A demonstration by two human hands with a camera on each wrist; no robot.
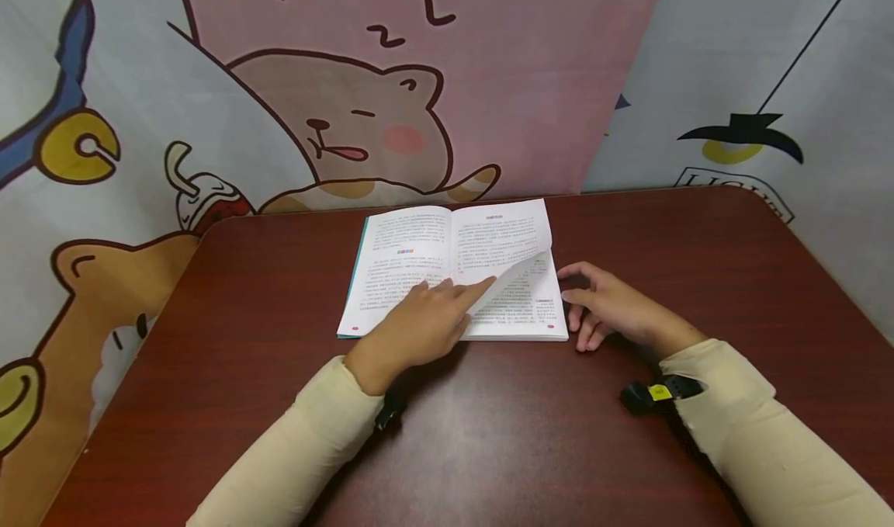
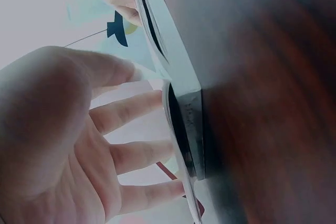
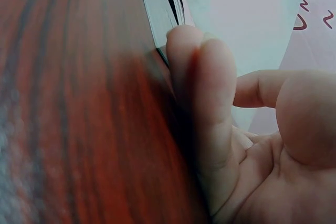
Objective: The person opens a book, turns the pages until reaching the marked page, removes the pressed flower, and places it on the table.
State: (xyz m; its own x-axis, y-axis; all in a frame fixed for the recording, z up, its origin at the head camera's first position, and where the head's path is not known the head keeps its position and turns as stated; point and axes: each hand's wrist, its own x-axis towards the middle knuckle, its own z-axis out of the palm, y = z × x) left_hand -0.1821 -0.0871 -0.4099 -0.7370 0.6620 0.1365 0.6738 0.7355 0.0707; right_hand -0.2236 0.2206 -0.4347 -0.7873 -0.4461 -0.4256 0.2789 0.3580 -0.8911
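The open book (image 1: 405, 236) is laid on the table (image 1: 272, 279), its right leaf apparently curled back by the left hand (image 1: 419, 321), which is spread over the lower pages, nothing clasped. The right hand (image 1: 611, 306) is rested beside the right edge, fingers loosely bent, ungripping, presumably for steadying.

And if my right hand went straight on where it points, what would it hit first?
Probably the right edge of the open book; your right hand is right beside it, contact unclear.
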